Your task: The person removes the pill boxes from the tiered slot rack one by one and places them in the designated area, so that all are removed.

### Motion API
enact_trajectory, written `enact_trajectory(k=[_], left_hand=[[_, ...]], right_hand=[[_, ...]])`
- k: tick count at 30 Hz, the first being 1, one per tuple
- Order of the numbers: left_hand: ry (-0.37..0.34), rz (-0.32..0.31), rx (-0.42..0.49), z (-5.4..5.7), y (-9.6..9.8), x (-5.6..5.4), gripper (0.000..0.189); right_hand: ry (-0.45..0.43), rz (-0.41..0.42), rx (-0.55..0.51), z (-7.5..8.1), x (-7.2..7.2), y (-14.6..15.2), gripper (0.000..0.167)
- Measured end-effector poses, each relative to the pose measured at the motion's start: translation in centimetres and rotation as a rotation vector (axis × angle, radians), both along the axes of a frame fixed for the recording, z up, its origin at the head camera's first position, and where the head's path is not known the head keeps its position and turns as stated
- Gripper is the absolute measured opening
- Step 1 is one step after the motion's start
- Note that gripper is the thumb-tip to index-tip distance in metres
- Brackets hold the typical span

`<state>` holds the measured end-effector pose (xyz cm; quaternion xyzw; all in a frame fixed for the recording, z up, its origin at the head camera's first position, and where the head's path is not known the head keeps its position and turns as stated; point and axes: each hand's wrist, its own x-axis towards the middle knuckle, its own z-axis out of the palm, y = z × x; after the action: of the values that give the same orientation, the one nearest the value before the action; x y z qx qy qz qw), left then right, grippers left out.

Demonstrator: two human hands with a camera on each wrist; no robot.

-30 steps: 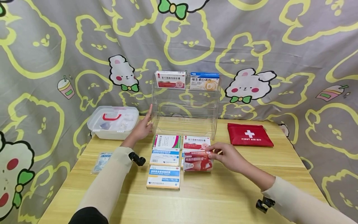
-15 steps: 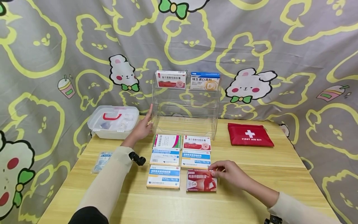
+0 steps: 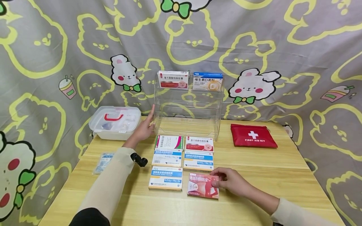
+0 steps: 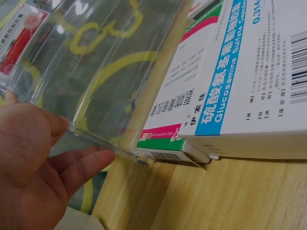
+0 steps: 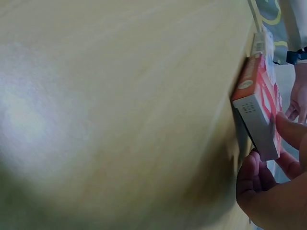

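My right hand (image 3: 234,181) pinches a red medicine box (image 3: 202,187) by its right edge, thumb on the printed face and fingers below. In the right wrist view, the near end of this red box (image 5: 259,108) sits tilted over the table. My left hand (image 3: 144,128) touches the left side of a clear tiered rack (image 3: 186,121), index finger straight along it. In the left wrist view, fingertips (image 4: 103,157) lie at the rack's side edge. On the top tier stand a white-and-red box (image 3: 173,80) and a blue-and-white vitamin D box (image 3: 207,82).
Before the rack lie a green-and-pink edged box (image 3: 168,142), a white-and-red box (image 3: 199,144) and several blue-and-white glucosamine boxes (image 3: 165,179). A lidded plastic case (image 3: 114,124) and a clear packet (image 3: 103,162) are at left. A red first-aid pouch (image 3: 253,136) lies at right.
My right hand has brought the red box toward me, from over the right blue-and-white box to in front of it, and tilted it. The left hand has stayed at the rack.
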<state>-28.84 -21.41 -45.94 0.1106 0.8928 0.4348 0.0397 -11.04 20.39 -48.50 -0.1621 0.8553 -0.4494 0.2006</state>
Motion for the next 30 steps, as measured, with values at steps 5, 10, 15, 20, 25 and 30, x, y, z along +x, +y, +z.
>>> enact_trajectory(k=[5,10,15,20,25,30], left_hand=[[0.002,-0.003,0.006,0.0,0.1,-0.1,0.099],[0.000,-0.004,0.006,0.0,0.2,-0.1,0.099],[-0.011,0.003,0.000,0.1,0.2,0.0,0.098],[-0.015,0.008,0.007,0.2,0.2,0.0,0.099],[-0.013,0.006,-0.002,0.2,0.2,0.1,0.098],[-0.015,0.007,-0.005,0.1,0.2,0.1,0.097]], right_hand=[[0.062,-0.003,0.035,-0.6,0.4,-0.1,0.036],[0.099,-0.006,0.029,-0.7,0.7,-0.3,0.034],[0.119,-0.016,0.051,-0.7,0.9,-0.4,0.035],[0.152,-0.048,0.063,-0.8,1.3,-0.4,0.038],[0.198,-0.045,0.025,-0.9,2.3,0.1,0.042],[0.175,0.011,0.027,-0.7,3.3,0.6,0.048]])
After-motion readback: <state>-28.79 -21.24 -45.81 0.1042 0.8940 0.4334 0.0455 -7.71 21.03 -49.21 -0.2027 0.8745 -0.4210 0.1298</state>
